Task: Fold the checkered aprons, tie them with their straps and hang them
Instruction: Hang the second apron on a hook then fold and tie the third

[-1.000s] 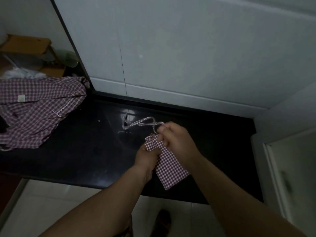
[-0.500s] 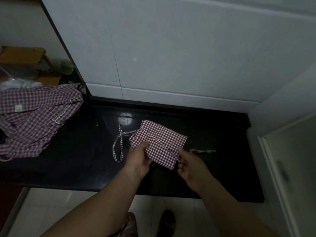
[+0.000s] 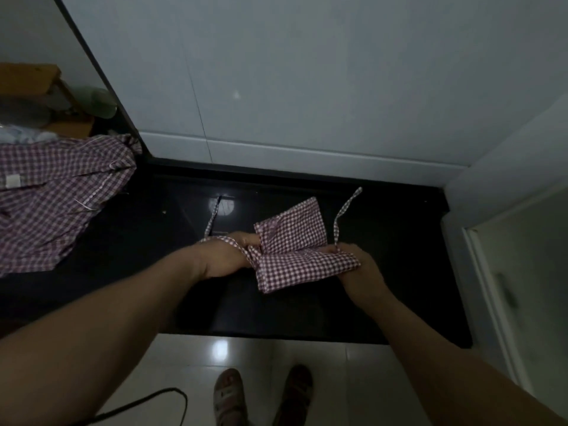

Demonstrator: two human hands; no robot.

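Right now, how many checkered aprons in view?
2. One folded apron held by both hands over the black counter; one heap at the counter's left end, which may hide more.

text: none legible | white tag (image 3: 12,181) on unfolded apron (image 3: 58,198): blank

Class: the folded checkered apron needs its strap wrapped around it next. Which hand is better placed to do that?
Right hand: its grip already pinches the free thin checkered strap, while the left hand steadies the folded red-and-white checkered apron.
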